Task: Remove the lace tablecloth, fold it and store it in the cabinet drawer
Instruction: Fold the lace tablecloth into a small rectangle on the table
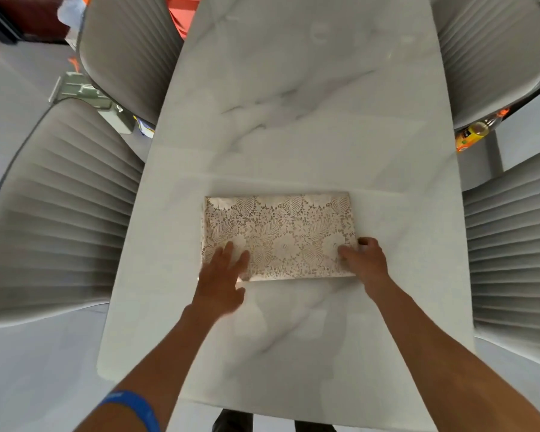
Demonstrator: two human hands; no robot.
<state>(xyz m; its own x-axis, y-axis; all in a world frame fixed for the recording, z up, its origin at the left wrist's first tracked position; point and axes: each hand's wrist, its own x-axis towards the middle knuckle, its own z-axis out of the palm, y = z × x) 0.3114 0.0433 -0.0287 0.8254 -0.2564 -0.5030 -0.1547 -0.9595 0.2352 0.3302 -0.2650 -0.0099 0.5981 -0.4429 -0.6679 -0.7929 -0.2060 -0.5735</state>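
Observation:
The lace tablecloth (281, 232) lies folded into a flat beige rectangle with a leaf pattern on the white marble table (293, 104). My left hand (223, 275) lies flat on its near left corner, fingers straight and spread. My right hand (363, 260) is at the near right edge, with a finger on top of the cloth and the other fingers curled at the edge. Whether it pinches the cloth is unclear. No cabinet or drawer is in view.
Grey ribbed chairs flank the table: two on the left (60, 219) (128, 48) and two on the right (512, 244) (493, 51). A yellow bottle (471, 134) lies beyond the right table edge. Boxes (85, 95) sit on the floor at left.

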